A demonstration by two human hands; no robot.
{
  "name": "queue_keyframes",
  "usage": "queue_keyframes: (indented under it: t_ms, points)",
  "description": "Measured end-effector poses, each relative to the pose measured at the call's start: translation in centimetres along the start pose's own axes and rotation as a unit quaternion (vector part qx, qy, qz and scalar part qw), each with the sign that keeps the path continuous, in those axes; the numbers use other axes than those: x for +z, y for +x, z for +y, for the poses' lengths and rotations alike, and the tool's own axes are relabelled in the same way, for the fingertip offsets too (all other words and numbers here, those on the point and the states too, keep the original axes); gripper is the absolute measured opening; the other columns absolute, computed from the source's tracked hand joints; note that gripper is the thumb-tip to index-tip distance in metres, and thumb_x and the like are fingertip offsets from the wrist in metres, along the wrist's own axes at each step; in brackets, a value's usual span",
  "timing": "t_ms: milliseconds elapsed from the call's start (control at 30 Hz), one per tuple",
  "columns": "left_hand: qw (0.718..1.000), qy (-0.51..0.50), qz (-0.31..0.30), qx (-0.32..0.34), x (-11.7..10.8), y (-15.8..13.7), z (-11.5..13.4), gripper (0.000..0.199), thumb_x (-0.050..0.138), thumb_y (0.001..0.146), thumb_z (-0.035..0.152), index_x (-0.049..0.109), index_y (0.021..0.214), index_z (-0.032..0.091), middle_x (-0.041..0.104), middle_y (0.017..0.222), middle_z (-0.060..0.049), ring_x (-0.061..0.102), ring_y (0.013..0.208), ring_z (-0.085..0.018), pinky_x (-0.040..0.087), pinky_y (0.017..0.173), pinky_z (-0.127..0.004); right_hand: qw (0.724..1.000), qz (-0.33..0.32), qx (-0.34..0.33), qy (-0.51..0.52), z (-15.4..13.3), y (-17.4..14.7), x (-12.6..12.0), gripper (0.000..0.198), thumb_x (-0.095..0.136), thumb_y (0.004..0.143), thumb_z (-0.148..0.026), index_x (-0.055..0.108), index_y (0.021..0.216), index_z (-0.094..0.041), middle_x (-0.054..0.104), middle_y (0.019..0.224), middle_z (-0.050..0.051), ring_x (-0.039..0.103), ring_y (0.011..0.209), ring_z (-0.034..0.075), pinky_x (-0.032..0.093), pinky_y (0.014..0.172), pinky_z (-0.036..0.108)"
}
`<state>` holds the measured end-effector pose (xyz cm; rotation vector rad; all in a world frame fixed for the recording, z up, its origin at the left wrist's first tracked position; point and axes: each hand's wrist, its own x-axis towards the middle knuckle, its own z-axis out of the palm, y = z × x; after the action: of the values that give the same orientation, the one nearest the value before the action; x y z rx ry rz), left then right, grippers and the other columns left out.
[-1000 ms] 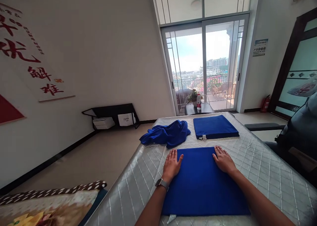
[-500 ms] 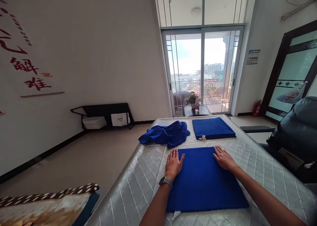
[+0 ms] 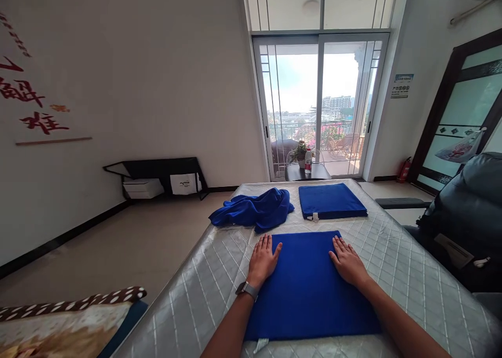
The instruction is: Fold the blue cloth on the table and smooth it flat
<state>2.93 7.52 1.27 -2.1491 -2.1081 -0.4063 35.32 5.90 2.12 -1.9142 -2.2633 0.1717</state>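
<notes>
Both hands barely shift since 1 s ago: left hand [image 3: 262, 261] and right hand [image 3: 347, 264] lie flat, open-palmed, smoothing the folded blue towel [image 3: 309, 290] on the mattress [image 3: 411, 274]; next likely lifting it onto the folded stack [image 3: 331, 201]

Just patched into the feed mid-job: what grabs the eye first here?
The folded blue towel lying flat on the quilted silver mattress, with the left hand and right hand pressed open-palmed on its far corners. Behind it lie a crumpled blue towel on the left and a neatly folded blue stack on the right. Beyond, bright sliding glass doors open onto a balcony.
</notes>
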Motion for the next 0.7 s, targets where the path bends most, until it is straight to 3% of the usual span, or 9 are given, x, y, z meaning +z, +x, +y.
queue_keyframes:
  t_ms: [167,300,400,567,633,700]
  points:
    - [1.000,0.018,-0.002,-0.020,0.0,0.2,-1.0,0.080,0.014,0.101,0.062,0.040,0.151,0.005,0.038,0.157,-0.020,0.032,0.148,-0.030,0.020,0.122,-0.050,1.000,-0.008,0.005,0.006,-0.2,-0.3,-0.6,0.071,0.016,0.101,-0.050,0.020,0.159,-0.010,0.017,0.166,0.007,0.009,0.153,0.020,0.008,0.123,0.040]
    - [0.999,0.007,0.008,-0.040,-1.0,-0.1,-0.6,0.080,0.016,0.102,0.060,0.038,0.151,0.002,0.038,0.156,-0.024,0.033,0.148,-0.033,0.028,0.120,-0.051,1.000,-0.006,0.007,0.021,-0.3,-0.5,-0.9,0.071,0.016,0.101,-0.050,0.021,0.159,-0.009,0.018,0.166,0.008,0.008,0.153,0.019,0.007,0.123,0.040]
    - [0.999,-0.016,-0.006,0.049,-1.7,-0.9,3.3,0.078,0.015,0.102,0.060,0.038,0.151,0.004,0.038,0.157,-0.021,0.032,0.148,-0.029,0.030,0.120,-0.046,1.000,0.001,0.009,0.028,-0.3,-0.6,-0.8,0.071,0.017,0.101,-0.049,0.022,0.159,-0.009,0.019,0.166,0.008,0.008,0.153,0.020,0.008,0.123,0.041]
    - [0.971,-0.067,-0.036,0.225,-1.5,-2.3,13.9,0.073,0.013,0.103,0.060,0.035,0.154,0.013,0.035,0.161,-0.012,0.028,0.150,-0.023,0.027,0.122,-0.043,1.000,0.006,0.006,0.007,-0.1,-0.5,-0.5,0.068,0.021,0.101,-0.045,0.024,0.158,-0.009,0.020,0.165,0.009,0.012,0.153,0.021,0.011,0.123,0.042]
    - [0.962,-0.079,-0.039,0.259,-0.9,-2.4,17.0,0.070,0.011,0.104,0.057,0.034,0.155,0.014,0.034,0.162,-0.010,0.025,0.151,-0.022,0.025,0.123,-0.042,1.000,0.006,-0.011,-0.004,0.1,-0.6,-0.4,0.064,0.022,0.100,-0.039,0.026,0.158,-0.011,0.020,0.165,0.009,0.012,0.153,0.021,0.012,0.123,0.043]
    - [0.962,-0.080,-0.040,0.257,-0.2,-2.2,18.5,0.069,0.009,0.104,0.054,0.034,0.155,0.015,0.035,0.161,-0.010,0.025,0.151,-0.022,0.025,0.123,-0.043,1.000,0.007,-0.022,-0.009,0.2,-0.6,-0.4,0.062,0.023,0.100,-0.036,0.028,0.158,-0.013,0.021,0.165,0.009,0.012,0.153,0.022,0.013,0.123,0.043]
